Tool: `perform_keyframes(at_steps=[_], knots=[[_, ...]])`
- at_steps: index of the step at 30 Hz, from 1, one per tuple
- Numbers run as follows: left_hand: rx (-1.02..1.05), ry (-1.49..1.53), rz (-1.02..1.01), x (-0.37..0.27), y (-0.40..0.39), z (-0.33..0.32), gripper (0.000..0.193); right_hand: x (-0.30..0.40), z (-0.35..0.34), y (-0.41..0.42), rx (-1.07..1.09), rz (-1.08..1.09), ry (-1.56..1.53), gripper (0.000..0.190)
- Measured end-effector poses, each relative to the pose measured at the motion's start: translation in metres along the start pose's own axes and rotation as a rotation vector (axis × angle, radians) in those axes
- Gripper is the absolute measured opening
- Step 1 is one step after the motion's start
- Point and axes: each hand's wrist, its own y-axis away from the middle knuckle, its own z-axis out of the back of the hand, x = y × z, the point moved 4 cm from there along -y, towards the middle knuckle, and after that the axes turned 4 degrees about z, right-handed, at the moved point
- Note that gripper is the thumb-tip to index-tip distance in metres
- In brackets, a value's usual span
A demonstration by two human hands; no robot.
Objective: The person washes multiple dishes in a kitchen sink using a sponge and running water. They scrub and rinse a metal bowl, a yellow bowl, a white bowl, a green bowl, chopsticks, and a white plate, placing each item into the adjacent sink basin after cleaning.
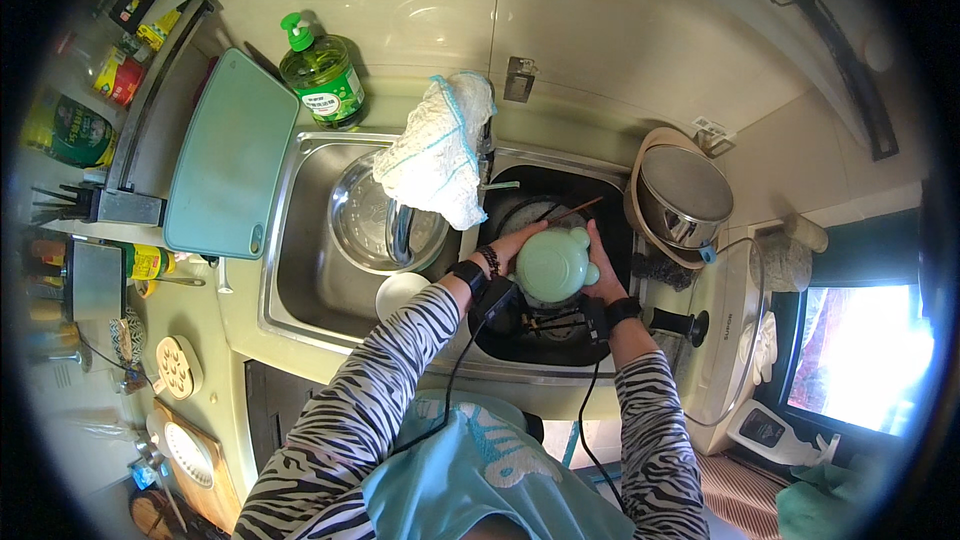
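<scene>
Over the black right-hand sink basin [495, 349], a mint-green bowl [553, 266] with small rounded knobs on its rim is held bottom up between both hands. My left hand [517, 244] grips its left side, and my right hand [601, 270] grips its right side. Beneath it in the basin are dishes and chopsticks [576, 208], partly hidden by the bowl and hands. A white cloth with blue edging [442, 154] hangs over the faucet. Clear glass bowls [360, 221] and a white bowl [401, 294] sit in the steel left basin [304, 270].
A green pump bottle of dish soap [326, 82] and a teal cutting board [229, 157] stand behind and left. At the right are a steel pot [682, 195] in a beige basin [641, 217], a dark scouring pad [664, 270] and a white spray bottle [772, 435].
</scene>
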Motion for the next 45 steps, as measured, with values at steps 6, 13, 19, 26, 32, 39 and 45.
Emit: perform_keyframes(at_steps=[6, 13, 19, 26, 32, 39, 45], knots=[[-0.094, -0.046, -0.086, 0.004, 0.009, 0.012, 0.041, -0.009, 0.051, -0.022, -0.417, 0.116, 0.548, 0.069], [-0.274, 0.013, -0.252, 0.008, 0.014, 0.022, 0.034, -0.024, 0.048, -0.024, -0.632, 0.117, 1.009, 0.043], [-0.235, 0.057, -0.27, 0.026, -0.009, 0.032, 0.027, 0.01, -0.038, 0.024, -0.682, 0.86, 1.162, 0.022], [-0.098, 0.346, -0.236, 0.027, -0.01, 0.013, 0.024, -0.014, -0.12, 0.065, -0.443, 1.192, 1.652, 0.025], [-0.317, -0.051, -0.399, 0.009, 0.009, 0.002, 0.031, -0.021, -0.119, 0.071, -0.528, 1.257, 1.698, 0.021], [-0.7, -0.402, -0.666, 0.02, 0.004, 0.008, 0.045, 0.029, -0.078, 0.012, -0.627, 0.886, 1.344, 0.04], [-0.732, -0.363, -0.517, 0.021, 0.001, 0.012, 0.053, 0.033, -0.039, -0.016, -0.474, 0.461, 0.888, 0.048]])
